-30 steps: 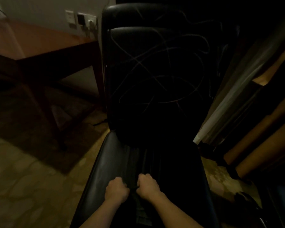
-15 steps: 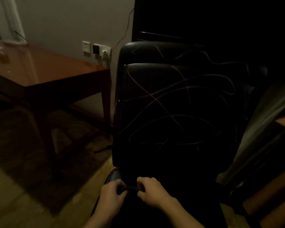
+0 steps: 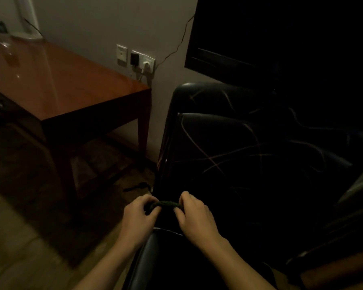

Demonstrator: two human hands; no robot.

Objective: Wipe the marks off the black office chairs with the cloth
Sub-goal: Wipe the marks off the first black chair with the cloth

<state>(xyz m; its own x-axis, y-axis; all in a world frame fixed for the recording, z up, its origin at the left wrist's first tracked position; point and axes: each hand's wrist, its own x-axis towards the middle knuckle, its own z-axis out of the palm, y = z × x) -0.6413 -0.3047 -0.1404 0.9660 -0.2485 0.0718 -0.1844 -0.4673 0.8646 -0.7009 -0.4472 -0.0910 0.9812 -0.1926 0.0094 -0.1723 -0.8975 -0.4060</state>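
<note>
Low in the middle of the frame, the left hand (image 3: pixel 139 214) and the right hand (image 3: pixel 194 216) each pinch one end of a dark, rolled or bunched cloth (image 3: pixel 165 204), fingers curled round it so that a short stretch of fabric spans the gap between them. The cloth hangs just in front of the lowest part of the black leather-look office chair's backrest (image 3: pixel 249 155), but in this dim light it cannot be told whether it touches the surface. The backrest fills the centre and right of the frame and is crossed by many pale, looping scribble marks (image 3: pixel 235 158), thickest across its middle and upper panel; the glossy edge of the seat (image 3: pixel 153 248) shows beneath the wrists. To the upper left stands a reddish-brown polished wooden table (image 3: pixel 71 91), and behind it a white wall socket plate with a black plug and trailing cord (image 3: pixel 135 59); a dark flat panel (image 3: pixel 260 38) occupies the upper right. The step in hand looks like readying the cloth, gathering or straightening it between both hands, with wiping not yet begun since the marks appear intact. The next move would call for bringing the cloth up to the marked area, pressing it flat against the backrest and rubbing along the lines, likely with the chair steadied so that it does not roll or swivel away.
</note>
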